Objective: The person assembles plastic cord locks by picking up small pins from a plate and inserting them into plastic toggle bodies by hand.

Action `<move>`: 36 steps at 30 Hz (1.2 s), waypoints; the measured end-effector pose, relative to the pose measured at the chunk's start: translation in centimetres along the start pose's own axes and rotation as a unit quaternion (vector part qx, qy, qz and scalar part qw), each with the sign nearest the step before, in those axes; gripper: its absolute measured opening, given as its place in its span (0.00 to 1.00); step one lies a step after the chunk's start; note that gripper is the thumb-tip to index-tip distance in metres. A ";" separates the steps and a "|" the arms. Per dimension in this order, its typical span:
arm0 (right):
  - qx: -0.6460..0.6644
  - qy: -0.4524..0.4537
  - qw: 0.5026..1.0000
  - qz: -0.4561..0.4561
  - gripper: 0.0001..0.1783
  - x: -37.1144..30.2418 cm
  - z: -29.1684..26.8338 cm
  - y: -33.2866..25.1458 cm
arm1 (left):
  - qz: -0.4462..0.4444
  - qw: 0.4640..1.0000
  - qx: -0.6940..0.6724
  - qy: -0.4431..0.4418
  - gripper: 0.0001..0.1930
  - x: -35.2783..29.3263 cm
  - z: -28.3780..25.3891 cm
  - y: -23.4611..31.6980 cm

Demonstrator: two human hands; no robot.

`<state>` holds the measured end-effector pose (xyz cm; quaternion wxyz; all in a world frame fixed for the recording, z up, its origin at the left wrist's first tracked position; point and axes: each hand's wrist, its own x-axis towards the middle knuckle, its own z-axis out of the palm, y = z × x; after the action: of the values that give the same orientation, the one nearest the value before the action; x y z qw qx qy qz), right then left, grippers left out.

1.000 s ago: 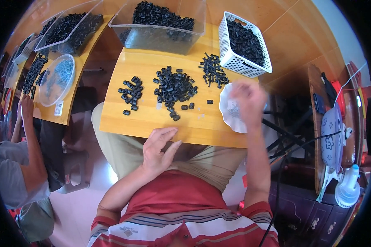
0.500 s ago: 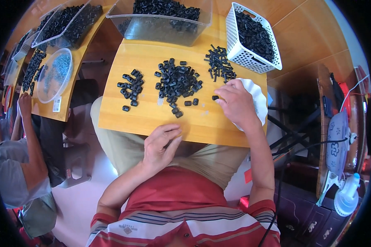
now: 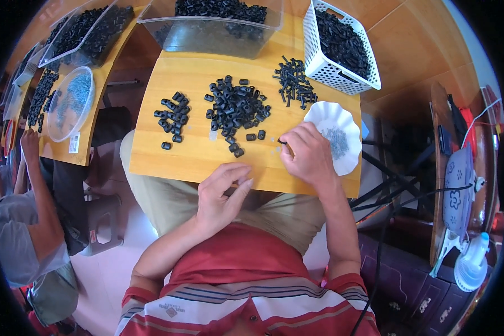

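My right hand (image 3: 309, 154) is closed in a pinch on a small black barrel piece (image 3: 283, 141), mostly hidden by the fingers, above the table's right side. Beside it, a white dish with a wavy rim (image 3: 350, 120) holds many tiny grey-blue parts (image 3: 337, 141), too small to make out. My left hand (image 3: 223, 193) hovers over the table's front edge, thumb apart from the fingers, with nothing seen in it. A large heap of black barrel pieces (image 3: 235, 106) lies mid-table, with a smaller group (image 3: 173, 115) to its left. Thin black headed pegs (image 3: 294, 81) are piled behind the dish.
At the back stand a clear bin (image 3: 207, 39) and a white perforated basket (image 3: 341, 78), both filled with black parts. Leftward, another person's arm (image 3: 42, 196) reaches to a second table with a round clear tub (image 3: 67, 131). A white clip fan (image 3: 473, 263) is at right.
My right hand has drawn back from the dish, leftward and toward me, with the barrel piece, uncovering the dish. My left hand has shifted slightly and its thumb is nearer its fingers.
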<state>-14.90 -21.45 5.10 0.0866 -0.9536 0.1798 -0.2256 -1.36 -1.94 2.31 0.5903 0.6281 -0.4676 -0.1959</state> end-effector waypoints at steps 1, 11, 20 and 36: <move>0.041 0.008 0.999 0.007 0.09 -0.2 -0.1 -0.4 | 0.000 1.000 -0.010 -0.004 0.14 0.4 0.2 0.1; 0.316 0.009 0.946 0.065 0.11 -2.1 -1.4 -5.3 | -0.163 0.929 -0.333 -0.013 0.10 0.2 1.7 -0.1; 0.056 -0.001 0.977 0.206 0.07 -4.4 -4.1 2.3 | -0.184 0.900 -0.394 -0.008 0.10 -0.7 1.8 -0.9; -0.029 -0.161 0.942 0.293 0.12 -1.3 -3.5 7.0 | -0.184 0.904 -0.385 -0.020 0.09 -1.2 1.8 -0.3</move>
<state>-19.69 -27.70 5.95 0.1492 -0.8844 0.4413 -0.0285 -3.29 -2.02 1.30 0.7303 0.4225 -0.2436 -0.4783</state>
